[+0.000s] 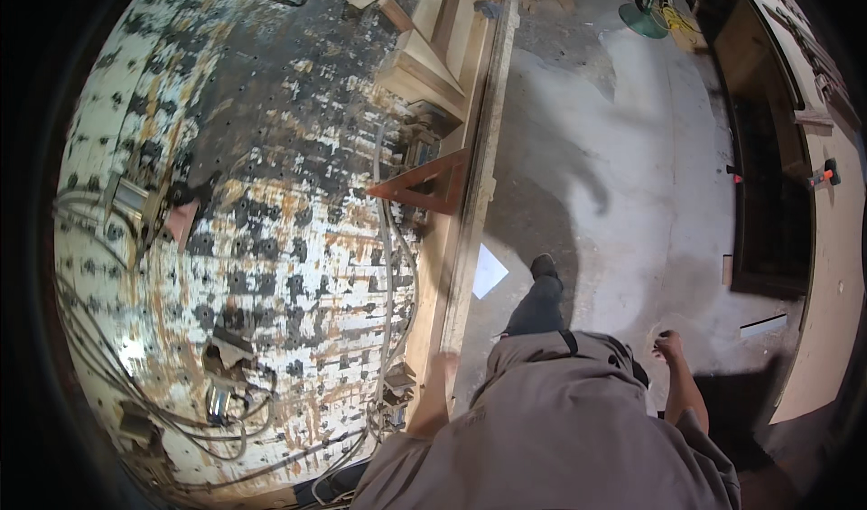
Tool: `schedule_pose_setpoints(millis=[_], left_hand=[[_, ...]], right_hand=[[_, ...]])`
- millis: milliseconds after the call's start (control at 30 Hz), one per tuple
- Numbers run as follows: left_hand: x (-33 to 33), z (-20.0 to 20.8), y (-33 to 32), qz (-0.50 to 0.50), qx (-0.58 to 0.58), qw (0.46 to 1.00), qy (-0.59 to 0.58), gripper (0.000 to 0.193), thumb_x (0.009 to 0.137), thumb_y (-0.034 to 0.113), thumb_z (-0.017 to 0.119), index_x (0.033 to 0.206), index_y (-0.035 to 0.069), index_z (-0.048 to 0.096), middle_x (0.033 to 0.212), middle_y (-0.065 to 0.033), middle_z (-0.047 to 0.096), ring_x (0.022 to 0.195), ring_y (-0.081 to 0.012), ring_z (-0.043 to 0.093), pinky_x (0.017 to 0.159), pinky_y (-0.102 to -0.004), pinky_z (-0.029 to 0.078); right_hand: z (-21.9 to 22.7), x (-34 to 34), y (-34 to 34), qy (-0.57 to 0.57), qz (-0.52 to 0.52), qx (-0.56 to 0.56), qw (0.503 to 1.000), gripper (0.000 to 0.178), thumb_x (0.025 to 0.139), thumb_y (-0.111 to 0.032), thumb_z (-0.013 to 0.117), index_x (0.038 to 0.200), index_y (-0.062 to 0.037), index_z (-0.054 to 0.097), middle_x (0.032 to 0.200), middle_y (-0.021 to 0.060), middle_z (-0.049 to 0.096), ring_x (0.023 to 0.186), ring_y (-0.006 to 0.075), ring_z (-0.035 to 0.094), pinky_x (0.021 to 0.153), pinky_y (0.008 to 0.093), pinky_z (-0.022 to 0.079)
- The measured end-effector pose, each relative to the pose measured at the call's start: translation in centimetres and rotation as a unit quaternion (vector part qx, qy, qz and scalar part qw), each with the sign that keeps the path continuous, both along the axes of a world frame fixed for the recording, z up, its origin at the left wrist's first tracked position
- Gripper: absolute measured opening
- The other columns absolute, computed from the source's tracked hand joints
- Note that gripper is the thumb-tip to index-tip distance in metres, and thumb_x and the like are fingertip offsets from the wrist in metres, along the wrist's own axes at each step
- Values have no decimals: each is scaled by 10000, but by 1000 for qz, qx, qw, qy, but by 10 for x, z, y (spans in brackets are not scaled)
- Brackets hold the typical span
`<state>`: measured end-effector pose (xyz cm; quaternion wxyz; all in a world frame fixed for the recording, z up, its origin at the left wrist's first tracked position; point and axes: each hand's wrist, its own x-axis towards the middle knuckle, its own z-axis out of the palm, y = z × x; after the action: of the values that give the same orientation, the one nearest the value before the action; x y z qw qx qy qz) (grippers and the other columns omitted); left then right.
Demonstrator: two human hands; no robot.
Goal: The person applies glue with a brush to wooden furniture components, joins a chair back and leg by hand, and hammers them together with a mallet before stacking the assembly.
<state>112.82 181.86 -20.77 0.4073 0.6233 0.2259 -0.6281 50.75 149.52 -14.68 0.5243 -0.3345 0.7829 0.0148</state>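
My right hand [668, 346] hangs beside my right hip over the concrete floor, its fingers curled in with nothing showing in them. On the other side my left hand [445, 365] is smeared by motion, and its fingers cannot be made out. It is nearest to the long wooden rail [478, 180] along the edge of the worktable. Farther along, a reddish-brown triangular set square [423, 185] lies against that rail. A white sheet [489, 271] is on the floor by the table's edge, ahead of my foot.
To the left is a wide perforated worktable [298, 284] with worn paint, hoses [144, 393] and metal clamps [219, 403]. Wooden frame pieces [424, 72] rest at its far end. Along the right stand a dark open cabinet [768, 149] and a pale board [826, 302]. A green round base [643, 20] stands far off.
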Motion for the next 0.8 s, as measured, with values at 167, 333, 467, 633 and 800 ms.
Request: schedule_pose_setpoints(millis=[167,333,467,633,800], left_hand=[[48,87,-336,-276,-61,837,-469,342,770,250,613,1001,3,660,819,-131,688,766,-190,657,702,-329,505],[56,161,-529,-52,-196,946,-252,183,842,90,621,1010,37,573,869,-51,619,793,-170,621,681,-296,533],[60,136,-615,171,-246,950,-91,140,856,77,591,987,35,561,886,-60,592,824,-192,607,712,-308,539],[62,111,-701,365,-238,900,-21,102,866,74,566,935,-2,565,881,-82,605,831,-217,613,766,-326,560],[77,101,-790,481,-174,860,-8,95,872,70,547,925,-7,563,892,-98,599,826,-232,612,759,-353,559]], right_hand=[[-4,-24,-65,22,-53,57,997,360,785,-15,568,1139,44,543,741,149,647,561,229,653,475,321,530],[32,67,-181,-47,-27,-21,998,345,806,-32,563,1142,41,542,764,153,651,573,202,650,491,303,518],[-10,89,-279,-119,35,-31,992,354,793,-27,581,1137,47,540,753,147,649,561,179,646,472,294,503],[-44,99,-419,-149,-14,37,988,311,774,21,573,1083,42,540,703,138,614,512,212,609,442,308,488],[-37,101,-545,-229,-90,38,969,254,816,24,545,1070,25,528,742,113,595,560,198,592,475,285,468]])
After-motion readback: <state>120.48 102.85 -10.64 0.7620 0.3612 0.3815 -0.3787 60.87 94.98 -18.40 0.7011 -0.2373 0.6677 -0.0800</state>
